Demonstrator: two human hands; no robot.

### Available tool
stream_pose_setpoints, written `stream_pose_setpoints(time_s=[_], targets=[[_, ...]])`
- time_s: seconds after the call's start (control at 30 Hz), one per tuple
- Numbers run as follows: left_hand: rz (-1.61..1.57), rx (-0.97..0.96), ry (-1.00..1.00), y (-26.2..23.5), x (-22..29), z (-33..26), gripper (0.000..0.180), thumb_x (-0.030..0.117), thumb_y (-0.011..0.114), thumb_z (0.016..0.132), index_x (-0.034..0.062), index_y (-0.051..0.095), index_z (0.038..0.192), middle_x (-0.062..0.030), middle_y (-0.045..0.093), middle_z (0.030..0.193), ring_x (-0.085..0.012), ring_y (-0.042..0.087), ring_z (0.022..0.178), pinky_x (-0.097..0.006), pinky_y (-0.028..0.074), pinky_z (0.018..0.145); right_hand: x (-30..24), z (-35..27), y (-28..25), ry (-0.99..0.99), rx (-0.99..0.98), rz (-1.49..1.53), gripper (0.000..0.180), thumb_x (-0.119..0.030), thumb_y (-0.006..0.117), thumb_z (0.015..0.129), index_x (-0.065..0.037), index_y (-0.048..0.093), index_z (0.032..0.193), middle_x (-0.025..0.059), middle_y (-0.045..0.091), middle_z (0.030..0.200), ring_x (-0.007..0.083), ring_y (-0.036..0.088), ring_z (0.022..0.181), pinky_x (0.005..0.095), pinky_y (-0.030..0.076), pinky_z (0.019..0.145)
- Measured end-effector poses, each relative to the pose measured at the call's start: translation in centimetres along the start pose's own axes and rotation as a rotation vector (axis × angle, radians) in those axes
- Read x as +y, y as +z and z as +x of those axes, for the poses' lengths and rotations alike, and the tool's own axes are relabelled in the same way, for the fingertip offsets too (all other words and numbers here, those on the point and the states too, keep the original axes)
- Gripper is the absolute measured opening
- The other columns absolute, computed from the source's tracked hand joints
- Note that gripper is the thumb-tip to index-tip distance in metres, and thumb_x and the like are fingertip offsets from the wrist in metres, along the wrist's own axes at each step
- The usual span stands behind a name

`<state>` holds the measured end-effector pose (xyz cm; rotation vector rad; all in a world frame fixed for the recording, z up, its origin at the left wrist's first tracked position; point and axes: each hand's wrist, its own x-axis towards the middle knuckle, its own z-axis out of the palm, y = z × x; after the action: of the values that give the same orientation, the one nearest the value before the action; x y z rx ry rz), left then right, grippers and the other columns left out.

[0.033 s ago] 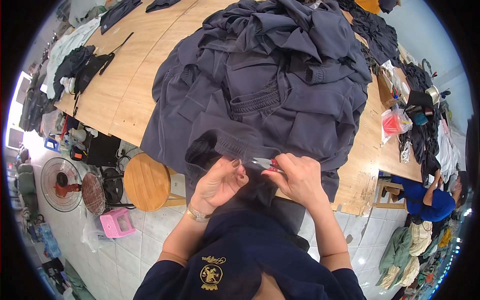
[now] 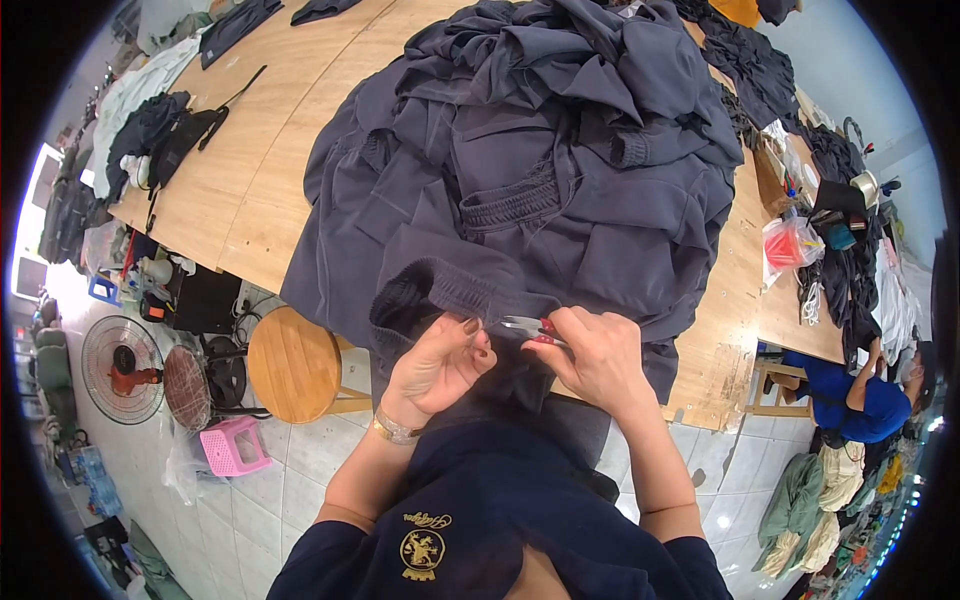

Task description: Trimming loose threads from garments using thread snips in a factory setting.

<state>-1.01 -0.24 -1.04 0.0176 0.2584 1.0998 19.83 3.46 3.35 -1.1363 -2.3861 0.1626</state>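
Gripping small metal snips [image 2: 520,322] in right hand [image 2: 602,355], thumb and fingers closed around the handles, blades pointing left, just beside the gathered band [image 2: 465,290] of a dark grey garment. Holding left hand [image 2: 440,365] near the band's lower edge, palm partly up, thumb and fingertips drawn close together; cannot tell whether pinching a thread. Wearing a watch [image 2: 397,430] on left wrist. Seeing band at near side of a big crumpled heap [image 2: 630,240] of like-coloured cloth, heaped on a pale wooden table [image 2: 250,180]. Noting, to the left, a round wooden stool [image 2: 294,365], a pink plastic stool [image 2: 235,447] and a fan [image 2: 122,370]. Spotting, far right, a person in blue [image 2: 870,408] beside the table.
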Motion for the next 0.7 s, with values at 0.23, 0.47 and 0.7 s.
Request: stream_pose_setpoints(time_s=[0.23, 0.47, 0.7], targets=[[0.048, 0.018, 0.004, 0.5, -0.2, 0.2, 0.011, 0.004, 0.059, 0.088, 0.0041, 0.054, 0.098, -0.0059, 0.063, 0.091, -0.0132, 0.063, 0.083, -0.027, 0.048, 0.075, -0.4, 0.2, -0.2, 0.0, -0.01, -0.065, 0.036, -0.04, 0.068, 0.078, -0.011, 0.049, 0.071, 0.0015, 0.049, 0.057, 0.0179, 0.051, 0.047, 0.03, 0.038, 0.045], [0.126, -0.011, 0.015, 0.4, -0.4, 0.3, 0.045, 0.003, 0.061, 0.087, 0.0089, 0.039, 0.126, -0.0039, 0.055, 0.105, -0.0123, 0.062, 0.085, -0.026, 0.048, 0.075, 0.0, -0.3, 0.3, -0.028, 0.081, -0.123, 0.035, -0.039, 0.07, 0.077, -0.012, 0.05, 0.069, 0.0002, 0.046, 0.057, 0.0168, 0.049, 0.046, 0.028, 0.036, 0.045], [0.124, -0.092, 0.024, -0.3, -0.3, 0.4, 0.049, 0.005, 0.059, 0.088, 0.0085, 0.035, 0.131, -0.0046, 0.053, 0.112, -0.0156, 0.062, 0.092, -0.028, 0.05, 0.078, 0.0, -1.0, -0.3, 0.177, -0.005, 0.045, 0.029, -0.029, 0.071, 0.078, -0.006, 0.054, 0.079, 0.0065, 0.056, 0.065, 0.0255, 0.053, 0.051, 0.0306, 0.041, 0.051]])
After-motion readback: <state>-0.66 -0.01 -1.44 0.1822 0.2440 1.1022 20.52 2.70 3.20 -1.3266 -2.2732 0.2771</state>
